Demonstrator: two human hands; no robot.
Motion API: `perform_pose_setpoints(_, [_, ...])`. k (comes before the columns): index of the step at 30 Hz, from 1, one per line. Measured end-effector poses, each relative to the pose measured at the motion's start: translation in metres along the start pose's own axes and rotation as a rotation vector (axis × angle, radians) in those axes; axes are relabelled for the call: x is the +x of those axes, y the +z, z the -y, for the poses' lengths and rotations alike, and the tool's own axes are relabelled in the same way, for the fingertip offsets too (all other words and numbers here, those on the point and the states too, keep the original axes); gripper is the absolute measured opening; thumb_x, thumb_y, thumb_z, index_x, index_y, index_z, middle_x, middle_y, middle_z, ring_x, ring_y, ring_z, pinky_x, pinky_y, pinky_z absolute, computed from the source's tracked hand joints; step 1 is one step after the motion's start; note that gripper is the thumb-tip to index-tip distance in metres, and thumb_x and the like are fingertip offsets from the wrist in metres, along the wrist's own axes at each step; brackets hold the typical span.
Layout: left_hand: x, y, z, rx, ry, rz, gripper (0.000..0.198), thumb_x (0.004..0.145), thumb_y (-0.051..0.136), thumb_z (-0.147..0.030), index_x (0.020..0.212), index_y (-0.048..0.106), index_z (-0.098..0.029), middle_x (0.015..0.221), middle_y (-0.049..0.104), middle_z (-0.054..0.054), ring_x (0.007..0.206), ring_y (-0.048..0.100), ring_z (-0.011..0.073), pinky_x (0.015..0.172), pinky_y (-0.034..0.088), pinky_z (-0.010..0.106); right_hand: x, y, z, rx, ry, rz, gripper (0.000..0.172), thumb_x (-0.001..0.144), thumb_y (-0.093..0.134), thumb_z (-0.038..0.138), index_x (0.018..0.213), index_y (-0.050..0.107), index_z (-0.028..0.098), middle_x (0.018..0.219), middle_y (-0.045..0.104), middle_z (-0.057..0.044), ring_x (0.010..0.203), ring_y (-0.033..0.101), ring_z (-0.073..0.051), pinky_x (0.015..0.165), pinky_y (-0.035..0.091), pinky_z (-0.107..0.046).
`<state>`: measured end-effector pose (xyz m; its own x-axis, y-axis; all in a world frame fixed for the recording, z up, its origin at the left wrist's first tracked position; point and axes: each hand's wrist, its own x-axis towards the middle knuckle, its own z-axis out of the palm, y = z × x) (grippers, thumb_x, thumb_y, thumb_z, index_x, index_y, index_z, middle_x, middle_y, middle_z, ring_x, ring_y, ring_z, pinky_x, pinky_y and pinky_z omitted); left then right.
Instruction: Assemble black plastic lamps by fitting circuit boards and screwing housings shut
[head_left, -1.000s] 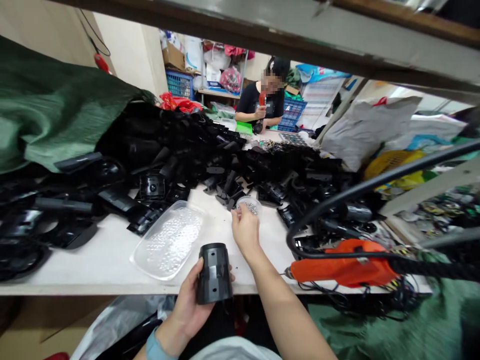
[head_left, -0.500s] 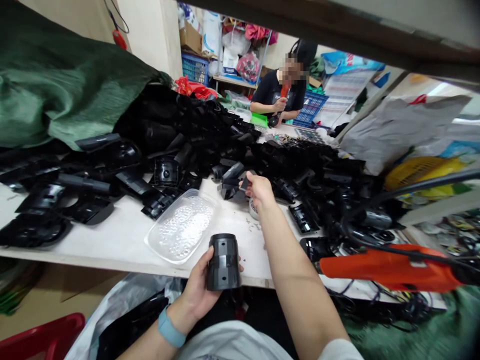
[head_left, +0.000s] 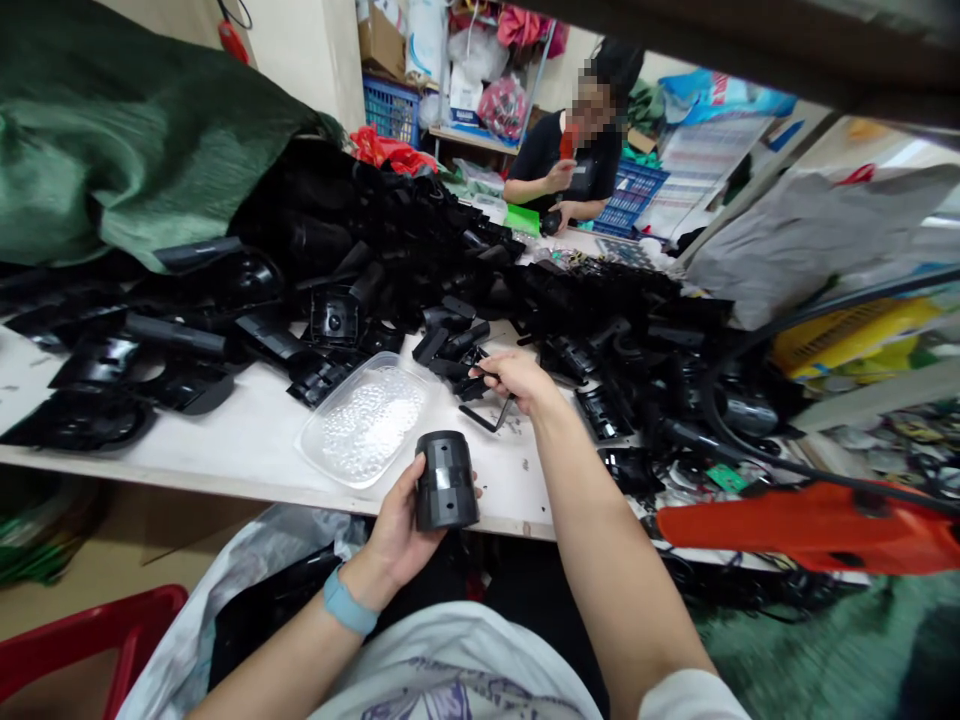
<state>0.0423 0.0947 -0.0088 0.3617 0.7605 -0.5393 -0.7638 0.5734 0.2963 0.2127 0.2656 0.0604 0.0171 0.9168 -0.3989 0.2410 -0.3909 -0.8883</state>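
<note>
My left hand [head_left: 397,535] grips a black plastic cylinder [head_left: 445,481] at the near edge of the white table [head_left: 247,440]. My right hand [head_left: 520,380] reaches over the table and pinches a thin black bracket piece [head_left: 491,402] next to a heap of black plastic parts [head_left: 420,270]. A clear plastic tray [head_left: 366,418] of small white beads lies between my hands, just left of the cylinder.
An orange power drill [head_left: 810,525] with a black cable hangs at the right. A green tarp [head_left: 112,130] covers the far left. A person [head_left: 574,165] works at the far end of the table. A red stool [head_left: 67,640] stands below left.
My right hand left the small cup of screws, reached into the black parts and has drawn back holding a thin black piece. The left hand kept the cylinder. The view shifted.
</note>
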Motion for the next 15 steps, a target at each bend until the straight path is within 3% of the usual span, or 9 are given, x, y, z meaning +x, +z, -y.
perform_pose_setpoints(3, [-0.001, 0.004, -0.003, -0.009, 0.018, 0.008, 0.049, 0.105, 0.046, -0.042, 0.124, 0.069, -0.003, 0.105, 0.080, 0.023, 0.091, 0.079, 0.0313, 0.084, 0.064, 0.045, -0.036, -0.001, -0.011, -0.045, 0.019, 0.023, 0.013, 0.089, 0.065, 0.008, 0.077, 0.071, 0.010, 0.048, 0.053, 0.004, 0.040, 0.037, -0.004, 0.039, 0.026, -0.018])
perform_pose_setpoints(6, [-0.002, 0.004, -0.005, -0.019, 0.046, -0.005, 0.040, 0.105, 0.050, -0.038, 0.124, 0.069, -0.008, 0.104, 0.081, 0.018, 0.090, 0.078, 0.0295, 0.084, 0.064, 0.045, -0.094, 0.001, -0.033, -0.041, -0.021, 0.033, 0.014, 0.087, 0.062, 0.009, 0.097, 0.071, 0.015, 0.060, 0.062, 0.004, 0.045, 0.046, -0.006, 0.043, 0.034, -0.016])
perform_pose_setpoints(9, [-0.005, 0.005, -0.002, -0.008, 0.131, -0.050, 0.026, 0.101, 0.061, -0.030, 0.117, 0.072, -0.013, 0.097, 0.081, 0.009, 0.082, 0.077, 0.0216, 0.081, 0.063, 0.035, -0.155, 0.007, -0.061, 0.133, -0.114, 0.085, 0.022, 0.090, 0.068, 0.030, 0.109, 0.068, 0.020, 0.076, 0.065, 0.003, 0.048, 0.052, -0.007, 0.046, 0.045, -0.020])
perform_pose_setpoints(12, [-0.010, 0.008, 0.006, 0.070, 0.222, -0.044, 0.026, 0.096, 0.070, -0.032, 0.112, 0.075, -0.012, 0.094, 0.081, 0.007, 0.079, 0.074, 0.0188, 0.077, 0.061, 0.029, -0.195, 0.021, -0.083, 0.299, -0.115, -0.053, 0.036, 0.079, 0.081, 0.041, 0.107, 0.073, 0.020, 0.079, 0.066, 0.001, 0.058, 0.059, -0.011, 0.053, 0.057, -0.025])
perform_pose_setpoints(15, [-0.014, 0.012, 0.018, 0.157, 0.270, 0.010, 0.034, 0.091, 0.077, -0.038, 0.113, 0.075, -0.013, 0.099, 0.081, 0.009, 0.088, 0.075, 0.0224, 0.087, 0.060, 0.033, -0.207, 0.034, -0.094, 0.388, -0.106, -0.238, 0.032, 0.069, 0.088, 0.041, 0.091, 0.077, 0.020, 0.069, 0.068, -0.001, 0.062, 0.063, -0.015, 0.057, 0.060, -0.028])
